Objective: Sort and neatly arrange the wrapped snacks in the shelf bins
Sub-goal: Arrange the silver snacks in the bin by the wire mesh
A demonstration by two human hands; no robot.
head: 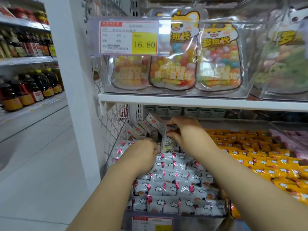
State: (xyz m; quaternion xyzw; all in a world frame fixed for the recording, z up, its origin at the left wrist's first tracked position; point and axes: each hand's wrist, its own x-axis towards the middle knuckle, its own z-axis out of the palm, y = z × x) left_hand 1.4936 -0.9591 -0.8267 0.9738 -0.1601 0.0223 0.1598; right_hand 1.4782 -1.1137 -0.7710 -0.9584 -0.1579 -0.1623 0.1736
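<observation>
Your right hand (183, 130) reaches to the far end of the left clear plastic bin (191, 220), and its fingers (173, 135) are curled in a pinch on the top of a small pale wrapped snack (166, 141) with a green label, which it holds upright just above the bin's contents. Your left hand (141, 152) is just left of that snack, seen from the back, with its fingers (154, 147) curled toward the snack's lower end. They seem to touch it, but you cannot tell whether they grip it. Under both forearms the bin is packed with rows of white wrapped snacks printed with red balloons and clouds (175, 184). At its far left lie a few grey box-shaped packets with red dots (141, 129), tilted against one another. To the right is a spread of yellow wrapped snacks (258, 155). A white wire mesh panel (115, 124) closes the left side. On the white shelf board (200, 101) above stand clear bags of coloured candy balls (171, 70), and a red-and-yellow price tag (128, 38) reads 16.80.
</observation>
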